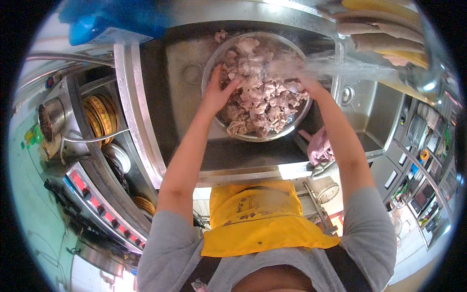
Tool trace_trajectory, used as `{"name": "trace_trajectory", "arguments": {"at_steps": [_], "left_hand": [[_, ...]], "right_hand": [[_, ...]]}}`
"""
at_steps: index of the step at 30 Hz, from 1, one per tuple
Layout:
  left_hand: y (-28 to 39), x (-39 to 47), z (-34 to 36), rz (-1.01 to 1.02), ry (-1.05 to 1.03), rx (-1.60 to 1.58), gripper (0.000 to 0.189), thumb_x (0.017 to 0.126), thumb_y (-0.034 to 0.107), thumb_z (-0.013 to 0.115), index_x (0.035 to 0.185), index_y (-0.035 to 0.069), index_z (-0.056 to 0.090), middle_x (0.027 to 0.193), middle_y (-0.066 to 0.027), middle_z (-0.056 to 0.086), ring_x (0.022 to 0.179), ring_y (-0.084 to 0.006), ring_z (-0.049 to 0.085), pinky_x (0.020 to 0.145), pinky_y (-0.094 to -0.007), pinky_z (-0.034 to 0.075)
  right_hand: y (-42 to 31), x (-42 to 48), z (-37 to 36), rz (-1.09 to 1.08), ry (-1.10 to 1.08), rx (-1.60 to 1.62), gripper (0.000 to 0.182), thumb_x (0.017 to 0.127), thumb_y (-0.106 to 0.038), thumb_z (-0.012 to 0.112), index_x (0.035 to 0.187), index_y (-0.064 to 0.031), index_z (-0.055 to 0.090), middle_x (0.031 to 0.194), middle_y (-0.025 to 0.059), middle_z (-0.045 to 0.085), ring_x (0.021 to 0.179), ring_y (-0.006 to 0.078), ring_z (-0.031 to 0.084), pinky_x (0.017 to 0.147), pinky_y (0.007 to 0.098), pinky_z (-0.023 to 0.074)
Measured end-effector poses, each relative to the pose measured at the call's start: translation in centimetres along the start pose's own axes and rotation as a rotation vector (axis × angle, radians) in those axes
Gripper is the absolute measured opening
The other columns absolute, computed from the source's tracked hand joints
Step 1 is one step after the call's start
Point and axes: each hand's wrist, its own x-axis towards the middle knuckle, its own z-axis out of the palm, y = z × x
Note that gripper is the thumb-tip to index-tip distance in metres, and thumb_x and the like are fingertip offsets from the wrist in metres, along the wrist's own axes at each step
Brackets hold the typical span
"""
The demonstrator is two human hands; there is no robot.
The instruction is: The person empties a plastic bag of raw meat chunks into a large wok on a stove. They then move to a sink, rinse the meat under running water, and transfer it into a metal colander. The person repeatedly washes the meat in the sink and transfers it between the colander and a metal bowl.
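Observation:
A round metal bowl sits in the stainless-steel sink basin, heaped with pieces of pale, brownish meat. My left hand reaches inside the bowl's left edge, thumb and fingers spread against the meat; its fingertips are partly hidden. Over on the right side, my right hand is at the meat near the rim, its fingers blurred behind splashing water. A stream of water shoots in from the right and strikes the meat. One loose meat piece lies in the sink behind the bowl.
A second sink basin adjoins on the right. A pinkish cloth lies by the sink's front edge near my right forearm. A blue plastic container stands at the back left. Stacked yellow-patterned bowls and white plates sit on a left shelf.

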Motion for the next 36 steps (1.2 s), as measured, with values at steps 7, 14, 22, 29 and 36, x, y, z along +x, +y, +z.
{"name": "trace_trajectory", "arguments": {"at_steps": [7,14,22,29,36], "left_hand": [[-4.3,5.8,1.9,-0.619,-0.276,-0.907,0.085,0.068,0.054,0.067,0.130,0.004,0.037,0.124,-0.0124,0.047,0.113,-0.0243,0.046,0.094,-0.0360,0.036],[2.2,1.3,3.2,-0.043,-0.075,-0.428,0.077,0.075,0.042,0.064,0.131,0.000,0.032,0.129,-0.0178,0.041,0.120,-0.0267,0.039,0.099,-0.0332,0.030],[5.6,-5.0,0.6,0.193,-0.074,0.247,0.072,0.074,0.040,0.065,0.132,0.011,0.035,0.133,-0.0227,0.034,0.126,-0.0340,0.030,0.100,-0.0370,0.030],[-2.4,-0.5,0.7,-0.188,-0.045,-0.116,0.091,0.071,0.052,0.064,0.133,-0.003,0.026,0.133,-0.0194,0.036,0.123,-0.0273,0.036,0.099,-0.0322,0.030],[-3.6,4.8,2.5,-0.359,-0.120,-0.442,0.068,0.070,0.044,0.070,0.117,-0.001,0.050,0.115,-0.0127,0.054,0.104,-0.0199,0.051,0.086,-0.0311,0.040]], "right_hand": [[1.7,3.8,0.3,0.135,-0.029,0.421,0.029,0.082,-0.028,0.058,0.101,-0.0056,0.060,0.106,0.0053,0.057,0.087,0.0173,0.056,0.079,0.0309,0.0441],[-5.4,-2.6,2.6,0.210,-0.117,0.161,0.039,0.072,-0.024,0.066,0.105,-0.0054,0.058,0.098,0.0062,0.058,0.086,0.0179,0.054,0.074,0.0322,0.0445],[-8.0,-9.6,2.7,-0.004,-0.015,-0.023,0.071,0.077,-0.033,0.063,0.132,-0.0016,0.032,0.110,0.0097,0.053,0.094,0.0160,0.052,0.082,0.0286,0.0412],[-1.0,-1.9,3.2,0.148,0.101,0.413,0.042,0.081,-0.031,0.060,0.112,-0.0042,0.051,0.103,0.0082,0.058,0.086,0.0175,0.059,0.075,0.0296,0.0482],[-2.8,-0.7,3.7,0.142,0.094,0.297,0.040,0.081,-0.029,0.060,0.114,-0.0071,0.052,0.106,0.0051,0.059,0.093,0.0160,0.056,0.076,0.0306,0.0472]]}}
